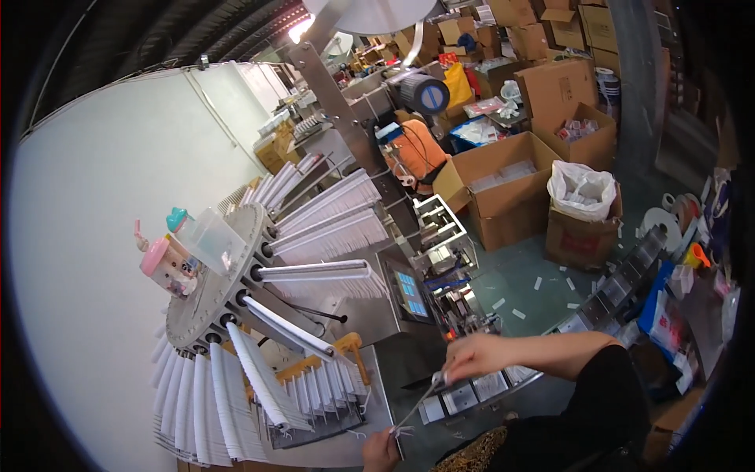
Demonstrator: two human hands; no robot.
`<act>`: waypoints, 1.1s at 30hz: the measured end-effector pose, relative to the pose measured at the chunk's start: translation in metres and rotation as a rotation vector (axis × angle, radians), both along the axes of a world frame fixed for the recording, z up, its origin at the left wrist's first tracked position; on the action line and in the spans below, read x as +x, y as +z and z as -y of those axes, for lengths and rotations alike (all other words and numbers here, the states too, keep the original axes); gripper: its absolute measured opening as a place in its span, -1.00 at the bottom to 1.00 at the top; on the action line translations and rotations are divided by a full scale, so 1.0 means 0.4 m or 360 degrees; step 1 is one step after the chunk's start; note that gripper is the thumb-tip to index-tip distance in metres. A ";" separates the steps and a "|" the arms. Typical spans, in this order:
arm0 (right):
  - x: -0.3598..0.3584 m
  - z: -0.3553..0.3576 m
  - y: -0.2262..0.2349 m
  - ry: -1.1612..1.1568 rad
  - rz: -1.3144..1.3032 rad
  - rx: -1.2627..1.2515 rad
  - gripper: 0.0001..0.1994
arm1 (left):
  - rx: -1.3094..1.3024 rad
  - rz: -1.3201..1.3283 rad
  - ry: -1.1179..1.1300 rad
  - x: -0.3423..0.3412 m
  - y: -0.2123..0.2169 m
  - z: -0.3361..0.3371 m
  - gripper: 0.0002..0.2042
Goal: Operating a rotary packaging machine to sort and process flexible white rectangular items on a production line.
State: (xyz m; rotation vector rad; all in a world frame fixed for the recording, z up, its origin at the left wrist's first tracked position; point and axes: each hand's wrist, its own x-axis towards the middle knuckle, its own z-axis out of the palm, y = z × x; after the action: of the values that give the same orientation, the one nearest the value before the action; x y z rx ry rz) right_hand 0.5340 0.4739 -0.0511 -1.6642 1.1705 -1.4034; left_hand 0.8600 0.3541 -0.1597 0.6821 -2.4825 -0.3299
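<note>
Right hand (472,355) pinched shut on one end of a thin white strand (417,403), left hand (381,450) closed on the near end, above the counter (330,452). Best kept taut, clear of the bristle-hung wheel (212,299) at left.

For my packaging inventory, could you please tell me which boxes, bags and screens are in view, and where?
Touch screen: small blue-lit panel on the machine, centre.
Open cardboard box: large, brown, on the floor right of the machine.
White plastic bag: lining a brown box beside it.
Stacked cardboard boxes: brown, far back, top right.
</note>
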 end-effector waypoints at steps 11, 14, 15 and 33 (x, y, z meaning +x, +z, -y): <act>-0.347 0.274 0.226 -0.1114 0.0047 -0.0231 -0.71 | 0.0095 0.0572 0.0326 0.295 0.060 0.272 -0.76; -0.374 0.381 0.251 -0.1223 -0.0035 -0.0325 -0.66 | -0.0027 0.0714 0.0437 0.286 0.130 0.305 -0.77; -0.375 0.411 0.252 -0.1224 -0.0031 -0.0334 -0.66 | -0.0068 0.0762 0.0479 0.286 0.149 0.316 -0.77; -0.359 -0.156 0.278 -0.1115 0.0747 -0.0700 -0.80 | 0.0591 0.0362 0.1169 0.463 0.122 0.097 -0.76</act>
State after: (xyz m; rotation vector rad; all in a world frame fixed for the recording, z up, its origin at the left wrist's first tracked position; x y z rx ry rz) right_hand 0.3902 0.5364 0.0599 -1.0872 1.2709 -2.4732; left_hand 1.0452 0.3152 -0.1108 1.7907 -2.1815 -0.4423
